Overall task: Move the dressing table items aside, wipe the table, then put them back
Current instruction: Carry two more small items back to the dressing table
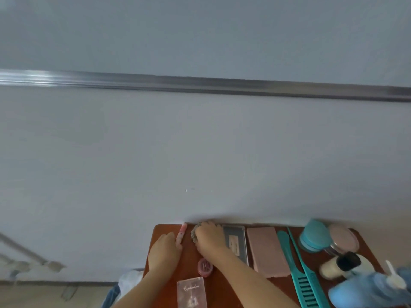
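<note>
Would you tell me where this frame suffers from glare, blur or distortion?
Head view: glare streaks the metal rail at upper left; blur smears the blue object at lower right; wide-angle distortion bows the table along its far edge; the left hand and the right hand on the grey cloth look fairly sharp.

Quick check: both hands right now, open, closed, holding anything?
Left hand: against the pink tube; whether it grips it cannot be told.
Right hand: fingers curled round the grey cloth.

Grey cloth (pixel 194 235) under right-hand fingers (pixel 206 226); pink tube (pixel 182 232) beside left-hand fingers (pixel 172 237); reddish-brown table (pixel 192 256); teal comb (pixel 305 272) further right.
</note>
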